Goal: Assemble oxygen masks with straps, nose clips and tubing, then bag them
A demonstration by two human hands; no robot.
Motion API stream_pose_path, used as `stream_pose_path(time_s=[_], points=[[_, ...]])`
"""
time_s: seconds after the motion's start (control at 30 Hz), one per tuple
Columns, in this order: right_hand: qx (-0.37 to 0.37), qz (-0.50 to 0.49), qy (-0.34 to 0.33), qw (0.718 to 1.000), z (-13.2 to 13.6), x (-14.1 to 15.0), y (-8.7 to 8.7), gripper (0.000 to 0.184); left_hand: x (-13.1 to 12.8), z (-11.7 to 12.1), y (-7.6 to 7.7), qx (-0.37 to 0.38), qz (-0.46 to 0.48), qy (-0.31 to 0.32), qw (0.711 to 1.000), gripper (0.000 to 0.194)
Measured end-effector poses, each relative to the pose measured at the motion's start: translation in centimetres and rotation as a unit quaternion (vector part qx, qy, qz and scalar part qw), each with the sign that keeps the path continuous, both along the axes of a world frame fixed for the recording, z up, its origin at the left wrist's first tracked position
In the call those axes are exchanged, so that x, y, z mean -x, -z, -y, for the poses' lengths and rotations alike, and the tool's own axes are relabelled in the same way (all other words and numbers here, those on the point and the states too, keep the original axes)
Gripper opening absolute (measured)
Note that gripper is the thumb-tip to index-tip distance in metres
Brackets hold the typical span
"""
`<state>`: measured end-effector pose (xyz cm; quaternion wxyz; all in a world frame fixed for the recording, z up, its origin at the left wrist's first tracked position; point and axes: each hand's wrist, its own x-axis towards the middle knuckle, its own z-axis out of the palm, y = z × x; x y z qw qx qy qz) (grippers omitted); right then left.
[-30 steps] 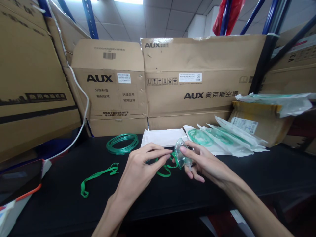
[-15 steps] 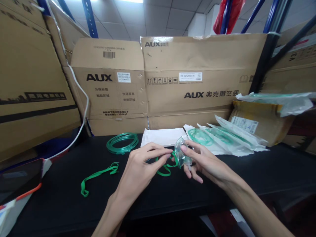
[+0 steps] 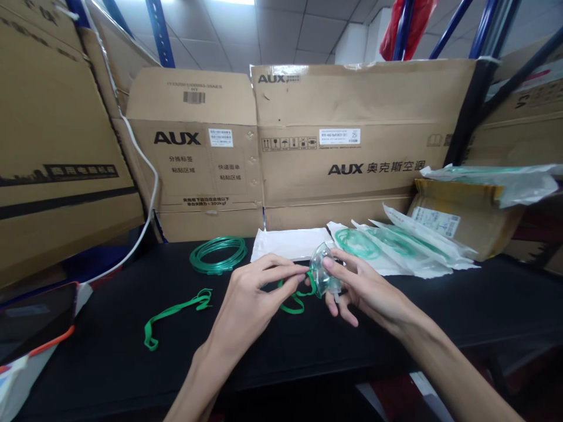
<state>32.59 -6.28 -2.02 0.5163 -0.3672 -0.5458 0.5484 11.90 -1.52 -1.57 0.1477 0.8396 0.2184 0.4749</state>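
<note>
Fingers of the left hand pinch a green strap beside a clear mask, held in the right hand's half-open fingers. Light, steady support should keep its rim undistorted.

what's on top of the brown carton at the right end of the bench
On the carton lies a clear plastic package with something green inside, overhanging its right side. The package covers the carton's top, so whatever is beneath can't be seen.

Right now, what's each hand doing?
Left hand: pinched on the green strap.
Right hand: holding the clear mask.
</note>
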Motion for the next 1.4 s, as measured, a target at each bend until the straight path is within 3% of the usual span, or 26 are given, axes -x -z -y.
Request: stream_pose_path(time_s=[0.4, 0.73, 1.0, 1.27, 1.4], points=[[0.021, -0.044, -0.038, 0.998, 0.1, 0.4, 0.0, 0.025, -0.2, 0.4, -0.3, -0.032, 0.005, 0.004, 0.999, 0.020], [0.007, -0.014, -0.017, 1.000, 0.0, 0.4, 0.0, 0.028, -0.3, 0.6, -0.3, -0.043, 0.029, 0.012, 0.999, 0.020], [-0.030, -0.008, -0.023, 0.999, 0.2, 0.6, -0.1, 0.029, -0.5, 0.6, -0.3, 0.090, 0.054, 0.043, 0.994, 0.022], [-0.077, 0.034, -0.015, 0.996, 0.3, 0.7, 0.0, 0.036, -0.8, 1.0, -0.3, 0.255, 0.080, 0.046, 0.963, 0.024], [-0.105, 0.090, 0.063, 0.988, 0.3, 0.9, 0.1, 0.045, -0.9, 0.9, -0.3, 0.280, 0.090, 0.049, 0.955, 0.026]])
